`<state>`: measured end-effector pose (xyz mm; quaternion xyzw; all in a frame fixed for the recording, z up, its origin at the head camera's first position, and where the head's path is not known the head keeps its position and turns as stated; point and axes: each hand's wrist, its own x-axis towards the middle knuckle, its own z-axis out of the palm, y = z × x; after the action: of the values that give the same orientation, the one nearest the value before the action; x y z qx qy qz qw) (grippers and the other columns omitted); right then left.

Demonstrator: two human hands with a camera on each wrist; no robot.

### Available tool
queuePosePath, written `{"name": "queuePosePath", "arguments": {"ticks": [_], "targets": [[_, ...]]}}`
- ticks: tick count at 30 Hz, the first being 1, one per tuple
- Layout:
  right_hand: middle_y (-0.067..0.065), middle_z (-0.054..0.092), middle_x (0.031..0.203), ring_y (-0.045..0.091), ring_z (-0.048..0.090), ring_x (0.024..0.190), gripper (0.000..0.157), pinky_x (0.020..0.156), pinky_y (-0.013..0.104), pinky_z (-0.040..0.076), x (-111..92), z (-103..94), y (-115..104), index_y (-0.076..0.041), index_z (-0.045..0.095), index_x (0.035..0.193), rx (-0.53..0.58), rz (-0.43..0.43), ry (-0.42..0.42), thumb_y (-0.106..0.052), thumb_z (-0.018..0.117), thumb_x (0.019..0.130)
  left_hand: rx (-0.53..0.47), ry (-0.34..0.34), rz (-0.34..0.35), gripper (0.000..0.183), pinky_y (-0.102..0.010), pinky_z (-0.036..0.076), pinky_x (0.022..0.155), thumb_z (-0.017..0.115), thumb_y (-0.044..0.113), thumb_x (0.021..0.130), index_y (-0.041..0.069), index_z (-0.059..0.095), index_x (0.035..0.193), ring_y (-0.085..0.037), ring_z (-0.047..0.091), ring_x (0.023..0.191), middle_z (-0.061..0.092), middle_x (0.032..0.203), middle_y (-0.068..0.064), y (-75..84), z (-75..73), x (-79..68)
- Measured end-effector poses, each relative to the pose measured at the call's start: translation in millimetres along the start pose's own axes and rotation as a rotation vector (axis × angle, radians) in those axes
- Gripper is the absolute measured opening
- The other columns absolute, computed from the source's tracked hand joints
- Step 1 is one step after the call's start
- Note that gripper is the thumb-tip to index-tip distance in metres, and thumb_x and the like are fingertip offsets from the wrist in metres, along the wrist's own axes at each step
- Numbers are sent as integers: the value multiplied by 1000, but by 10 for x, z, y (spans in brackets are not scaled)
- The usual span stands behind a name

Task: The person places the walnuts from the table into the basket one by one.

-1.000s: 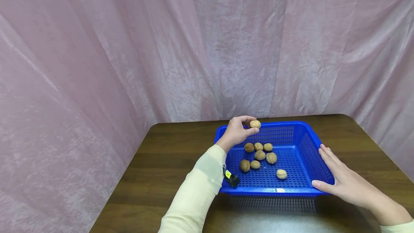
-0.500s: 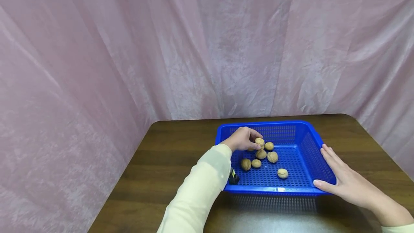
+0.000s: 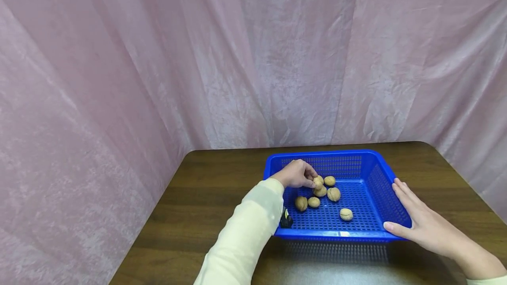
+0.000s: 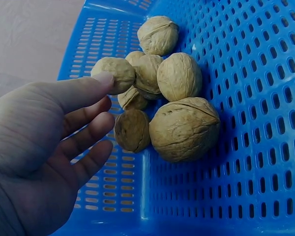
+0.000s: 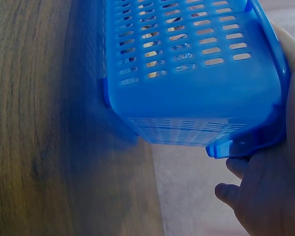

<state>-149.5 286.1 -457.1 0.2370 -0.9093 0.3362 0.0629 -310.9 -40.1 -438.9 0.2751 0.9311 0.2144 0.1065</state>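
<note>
In the head view my left hand (image 3: 296,174) is down inside the blue plastic basket (image 3: 328,233), at its far left. It pinches a walnut (image 4: 115,73) between thumb and fingers, just over other walnuts. Several loose walnuts lie on the basket floor, among them a large walnut (image 4: 184,130) close to the camera in the left wrist view. One pale walnut (image 3: 346,214) sits apart near the front wall. My right hand (image 3: 429,228) rests against the basket's front right corner, its fingers straight along the right side and the thumb on the front rim.
The basket stands on a dark brown wooden table (image 3: 190,214). Behind the table hangs a pink curtain (image 3: 253,56). A black wrist device (image 3: 286,218) hangs from the left sleeve at the basket's left wall.
My left hand has come down from above the far rim into the basket, bringing the walnut to the others. The right hand has kept its place on the corner.
</note>
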Motion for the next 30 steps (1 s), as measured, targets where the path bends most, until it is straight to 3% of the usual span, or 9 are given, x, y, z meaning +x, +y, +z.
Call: {"name": "queuePosePath", "arguments": {"ticks": [9,18,24,30], "targets": [[13,1,160,31,-1,146,97,101,15,-8,-3,15,-1,-5,8,154,5,8,-2,-30,72,86,-65,3,-25,15,-13,46,66,79,21,81,14,76,94,2,59,71,67,77,13,28,-37,-33],[12,2,161,32,0,146,97,102,17,-8,8,-8,-24,-6,8,154,6,14,-6,-31,72,86,-133,51,-27,7,-16,48,66,74,22,87,17,76,91,1,60,73,68,80,15,52,-107,-67],[13,3,161,31,0,146,96,97,7,-6,17,-19,-45,-4,9,154,-16,4,-10,-31,72,86,-231,119,9,18,-19,50,71,70,28,90,16,74,102,-1,60,80,67,87,17,131,-306,-125],[13,3,160,32,0,146,95,97,6,-5,12,-35,-44,-3,9,154,-13,10,-15,-31,71,87,-220,179,62,22,-19,49,72,69,30,91,14,72,106,-2,60,80,66,89,16,344,-598,-262]]}}
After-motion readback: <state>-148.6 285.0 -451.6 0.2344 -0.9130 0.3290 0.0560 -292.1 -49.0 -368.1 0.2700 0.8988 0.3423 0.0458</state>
